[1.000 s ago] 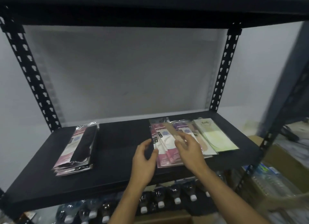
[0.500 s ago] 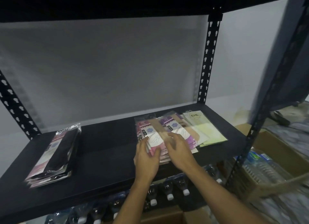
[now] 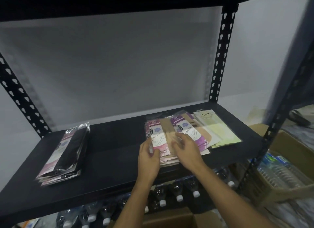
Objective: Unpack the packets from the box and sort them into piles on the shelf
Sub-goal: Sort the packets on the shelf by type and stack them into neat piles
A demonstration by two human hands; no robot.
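L hand grips the near left corner of the pink pile: thumb on top of the top packet, fingers curled round its left edge. R hand is loose, fingers spread and relaxed, lying over the near end of that pile where it meets the purple pile; it holds nothing. Can't tell if every fingertip touches.

Four piles of packets lie on the black shelf. Pink, purple and green pile sit side by side, edges overlapping, towards the right end near the rear post. Packets here read "ENE" at the top. The black pile lies well apart at the left end, slightly fanned.

Below the shelf: a row of bottles w/ white caps, and a cardboard box at the bottom edge. To the right, an open carton w/ more bottles inside.
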